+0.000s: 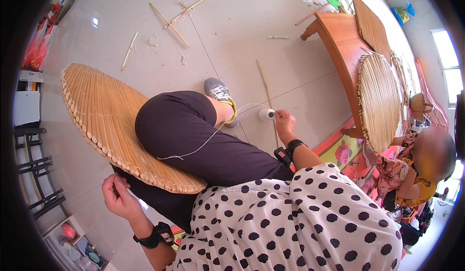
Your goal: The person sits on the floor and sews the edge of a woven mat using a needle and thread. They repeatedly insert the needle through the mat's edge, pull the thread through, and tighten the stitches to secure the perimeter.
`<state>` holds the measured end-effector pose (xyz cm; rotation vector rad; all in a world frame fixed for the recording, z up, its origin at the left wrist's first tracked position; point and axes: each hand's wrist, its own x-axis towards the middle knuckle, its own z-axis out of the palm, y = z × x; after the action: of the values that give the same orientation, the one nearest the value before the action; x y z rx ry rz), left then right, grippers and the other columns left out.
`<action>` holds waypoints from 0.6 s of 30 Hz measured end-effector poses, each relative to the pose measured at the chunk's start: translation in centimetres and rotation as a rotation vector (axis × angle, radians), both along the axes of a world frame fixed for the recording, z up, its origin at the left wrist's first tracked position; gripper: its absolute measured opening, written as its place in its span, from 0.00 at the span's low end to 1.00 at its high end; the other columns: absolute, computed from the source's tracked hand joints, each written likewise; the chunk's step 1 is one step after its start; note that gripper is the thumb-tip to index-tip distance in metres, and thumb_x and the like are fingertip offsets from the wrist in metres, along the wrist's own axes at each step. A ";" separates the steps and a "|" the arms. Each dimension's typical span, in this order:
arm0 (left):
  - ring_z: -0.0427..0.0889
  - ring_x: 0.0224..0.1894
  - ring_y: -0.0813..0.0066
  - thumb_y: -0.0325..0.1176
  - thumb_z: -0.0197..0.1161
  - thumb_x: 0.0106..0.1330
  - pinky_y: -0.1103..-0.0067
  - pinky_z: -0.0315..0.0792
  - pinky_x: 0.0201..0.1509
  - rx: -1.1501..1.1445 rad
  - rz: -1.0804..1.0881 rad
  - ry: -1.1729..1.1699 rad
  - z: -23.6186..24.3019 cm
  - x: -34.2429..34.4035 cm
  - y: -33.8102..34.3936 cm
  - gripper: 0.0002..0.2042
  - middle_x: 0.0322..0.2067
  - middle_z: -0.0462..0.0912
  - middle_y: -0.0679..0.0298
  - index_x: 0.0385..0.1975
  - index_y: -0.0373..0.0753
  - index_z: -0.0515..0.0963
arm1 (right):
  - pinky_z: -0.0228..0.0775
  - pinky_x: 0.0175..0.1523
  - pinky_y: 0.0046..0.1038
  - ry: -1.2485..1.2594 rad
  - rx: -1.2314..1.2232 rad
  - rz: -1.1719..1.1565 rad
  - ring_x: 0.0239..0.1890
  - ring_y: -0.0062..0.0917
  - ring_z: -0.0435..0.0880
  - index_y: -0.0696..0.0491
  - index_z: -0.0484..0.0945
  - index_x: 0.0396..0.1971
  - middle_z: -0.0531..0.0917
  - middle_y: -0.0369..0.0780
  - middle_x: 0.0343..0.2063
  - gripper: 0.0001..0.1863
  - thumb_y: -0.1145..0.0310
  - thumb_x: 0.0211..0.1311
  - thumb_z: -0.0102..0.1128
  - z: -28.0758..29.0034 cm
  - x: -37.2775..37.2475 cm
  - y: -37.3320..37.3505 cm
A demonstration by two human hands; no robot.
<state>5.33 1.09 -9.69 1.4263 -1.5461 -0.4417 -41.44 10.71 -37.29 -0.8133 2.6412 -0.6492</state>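
Observation:
An oval mat of thin tan stalks [104, 106], bound side by side with pale stitches, leans against my raised knee [169, 121] in dark trousers. White thread [206, 142] leaves the mat, crosses my thigh and arcs up to my right hand [285, 123], where thumb and fingertips pinch it. Just left of those fingers, a white thread spool [266, 115] shows against the floor. My left hand [118, 197] is beside the mat's near left edge, its fingers loosely curled with a gap at the thumb. Nothing shows in it.
A wooden table [334, 33] at the right bears a stalk panel [370, 24]. Another oval stalk mat [380, 101] stands by a seated person [411, 174]. Loose stalks [169, 24] lie on the tiled floor. At left are folded black frames [36, 164] and a shelf [72, 237].

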 end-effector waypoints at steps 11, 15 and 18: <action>0.73 0.27 0.82 0.24 0.56 0.72 0.85 0.69 0.33 0.015 0.031 0.026 0.1 0.0 0.2 0.04 0.30 0.78 0.64 0.38 0.31 0.76 | 0.75 0.44 0.36 0.023 0.034 0.221 0.38 0.35 0.85 0.47 0.85 0.36 0.86 0.39 0.34 0.08 0.61 0.59 0.66 0.4 -1.1 0.4; 0.73 0.28 0.82 0.24 0.56 0.72 0.85 0.69 0.33 0.003 0.009 0.032 0.2 0.3 0.3 0.04 0.30 0.78 0.64 0.39 0.31 0.77 | 0.75 0.46 0.37 -0.018 -0.040 0.235 0.42 0.36 0.84 0.46 0.85 0.39 0.85 0.38 0.40 0.09 0.62 0.60 0.65 1.1 -0.6 0.8; 0.73 0.28 0.82 0.24 0.56 0.72 0.85 0.70 0.32 0.012 0.018 0.040 0.0 0.6 0.4 0.04 0.30 0.78 0.64 0.40 0.31 0.77 | 0.75 0.48 0.37 -0.028 -0.008 0.212 0.42 0.36 0.83 0.46 0.85 0.39 0.84 0.38 0.39 0.09 0.61 0.61 0.64 1.3 -0.9 0.5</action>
<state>5.93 1.50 -9.68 1.4310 -1.5005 -0.4664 -42.30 11.25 -36.04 -1.0598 2.4836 -0.6101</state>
